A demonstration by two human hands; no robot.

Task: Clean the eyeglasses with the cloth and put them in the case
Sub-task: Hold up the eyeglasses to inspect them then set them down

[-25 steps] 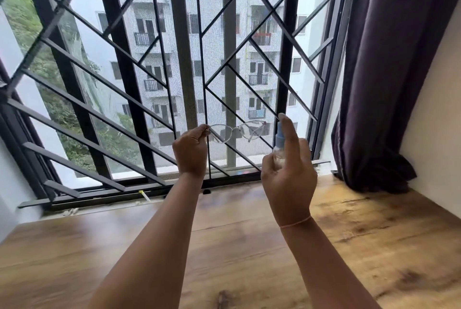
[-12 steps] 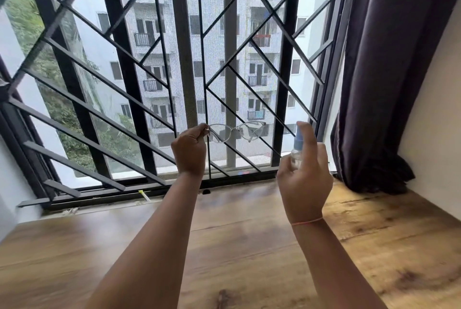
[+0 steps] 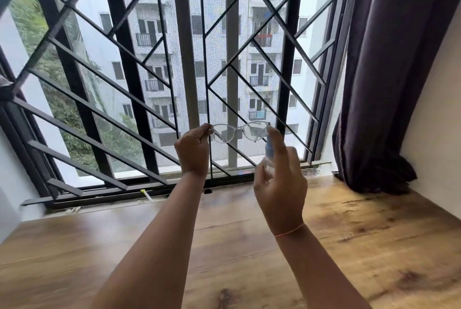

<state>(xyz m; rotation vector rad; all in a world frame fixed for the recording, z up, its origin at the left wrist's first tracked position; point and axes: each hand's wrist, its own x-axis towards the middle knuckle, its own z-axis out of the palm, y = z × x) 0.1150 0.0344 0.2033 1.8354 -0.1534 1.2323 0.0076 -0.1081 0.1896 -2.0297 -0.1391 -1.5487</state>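
Clear-framed eyeglasses (image 3: 240, 131) are held up in front of the window, lenses facing me. My left hand (image 3: 193, 150) pinches them at their left end. My right hand (image 3: 280, 184) grips a small clear spray bottle with a blue top (image 3: 269, 151), its forefinger on the nozzle, right beside the right lens. The right lens looks misted. No cloth or case is in view.
A wooden surface (image 3: 349, 246) runs below my arms. A black window grille (image 3: 129, 64) fills the back, with a dark curtain (image 3: 389, 71) bunched at the right by a pale wall. A small yellow-tipped item (image 3: 146, 194) lies on the window track.
My right hand with the spray bottle swung out to the right, then came back close to the right lens. The left hand holds the glasses about where they were.
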